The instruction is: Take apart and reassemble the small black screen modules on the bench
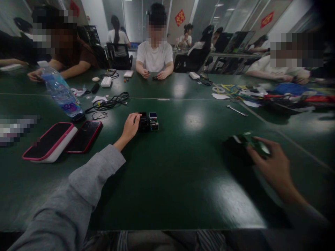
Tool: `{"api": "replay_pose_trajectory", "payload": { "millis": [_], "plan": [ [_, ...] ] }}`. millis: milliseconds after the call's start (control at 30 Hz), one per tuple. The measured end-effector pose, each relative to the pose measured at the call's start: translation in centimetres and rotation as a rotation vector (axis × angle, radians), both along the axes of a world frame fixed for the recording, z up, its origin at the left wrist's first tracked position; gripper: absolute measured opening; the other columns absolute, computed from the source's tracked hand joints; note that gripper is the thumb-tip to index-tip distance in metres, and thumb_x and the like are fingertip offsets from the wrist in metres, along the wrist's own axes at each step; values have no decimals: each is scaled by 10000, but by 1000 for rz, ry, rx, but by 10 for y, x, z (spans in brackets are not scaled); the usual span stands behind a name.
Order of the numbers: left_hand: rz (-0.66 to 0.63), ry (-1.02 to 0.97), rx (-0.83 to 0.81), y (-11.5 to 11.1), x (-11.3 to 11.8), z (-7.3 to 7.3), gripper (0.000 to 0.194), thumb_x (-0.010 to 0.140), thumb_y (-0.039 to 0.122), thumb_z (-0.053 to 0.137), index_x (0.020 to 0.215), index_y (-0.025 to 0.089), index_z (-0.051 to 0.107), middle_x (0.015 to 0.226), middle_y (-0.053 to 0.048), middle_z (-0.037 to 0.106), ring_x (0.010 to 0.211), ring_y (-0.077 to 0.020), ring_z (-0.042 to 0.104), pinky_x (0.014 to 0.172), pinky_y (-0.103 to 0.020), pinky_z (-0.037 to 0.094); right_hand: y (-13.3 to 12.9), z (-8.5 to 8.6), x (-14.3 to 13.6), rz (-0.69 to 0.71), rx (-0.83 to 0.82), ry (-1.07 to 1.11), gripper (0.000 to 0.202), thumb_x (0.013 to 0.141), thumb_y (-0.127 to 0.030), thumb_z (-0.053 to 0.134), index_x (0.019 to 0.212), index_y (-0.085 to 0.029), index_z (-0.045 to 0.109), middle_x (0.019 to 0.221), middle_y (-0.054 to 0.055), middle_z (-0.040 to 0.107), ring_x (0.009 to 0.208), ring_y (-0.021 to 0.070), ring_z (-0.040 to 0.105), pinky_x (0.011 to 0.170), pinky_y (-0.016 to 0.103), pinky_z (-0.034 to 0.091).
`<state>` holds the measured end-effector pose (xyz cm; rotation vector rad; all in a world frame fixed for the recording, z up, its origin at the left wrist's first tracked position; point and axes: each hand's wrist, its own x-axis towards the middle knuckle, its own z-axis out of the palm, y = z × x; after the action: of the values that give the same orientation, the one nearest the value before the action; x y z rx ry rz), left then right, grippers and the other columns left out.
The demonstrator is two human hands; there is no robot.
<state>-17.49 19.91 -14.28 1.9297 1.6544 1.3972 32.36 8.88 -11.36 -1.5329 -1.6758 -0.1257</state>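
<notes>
Covering most of what I see from here, a glossy dark green table (170,181) carries everything; across it sits a person in a white T-shirt (155,54). At the far right sprawls a tangle of blue, red, yellow and black cords and parts (288,94). On the left stand a clear plastic bottle with a blue-purple label (61,92), a pink-rimmed black slab on a white base (49,141) and a red-edged black phone (85,137), all clear of the left forearm. Black coiled cables (111,102) lie beyond, and a slim silver wrench (237,110) past the right hand (273,164).

A pixelated patch hides something at the left edge. The right hand's green-and-black object (244,144) is blurred, partly behind the fingers; I can't make out what it is.

The left arm, in a grey sleeve (94,174), reaches forward, its hand (131,122) on a black blocky device (144,122) near the table's middle, just beside a small screened gadget (153,116); whether that grip is closed I can't tell. The right grip, thumb nearest, grasps the green-and-black object.
</notes>
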Motion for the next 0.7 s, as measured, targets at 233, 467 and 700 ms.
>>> {"api": "replay_pose_trajectory", "payload": {
  "millis": [233, 467, 700],
  "plan": [
    [8, 13, 4, -1, 0, 1, 370, 1016, 407, 346, 1089, 219, 655, 1218, -96, 635, 1196, -220, 571, 1095, -422, 425, 57, -1, -169, 430, -46, 121, 362, 933, -376, 564, 1279, -270, 569, 1239, 89, 643, 1108, 300, 629, 955, 524, 506],
    [-1, 19, -20, -4, 1, 4, 396, 1020, 420, 334, 1111, 203, 652, 1237, -108, 622, 1203, -223, 567, 1099, -422, 420, 76, -5, -240, 552, 0, 207, 360, 951, -273, 539, 1310, -260, 561, 1277, 74, 622, 1198, 267, 581, 1047, 510, 462],
    [-8, 26, -21, -2, 1, 3, 398, 1022, 430, 338, 1113, 207, 655, 1241, -107, 622, 1204, -226, 566, 1090, -433, 429, 62, 6, -217, 644, -15, 152, 383, 925, -264, 587, 1307, -286, 564, 1248, 57, 625, 1152, 267, 598, 1005, 487, 491]
  ]
}}
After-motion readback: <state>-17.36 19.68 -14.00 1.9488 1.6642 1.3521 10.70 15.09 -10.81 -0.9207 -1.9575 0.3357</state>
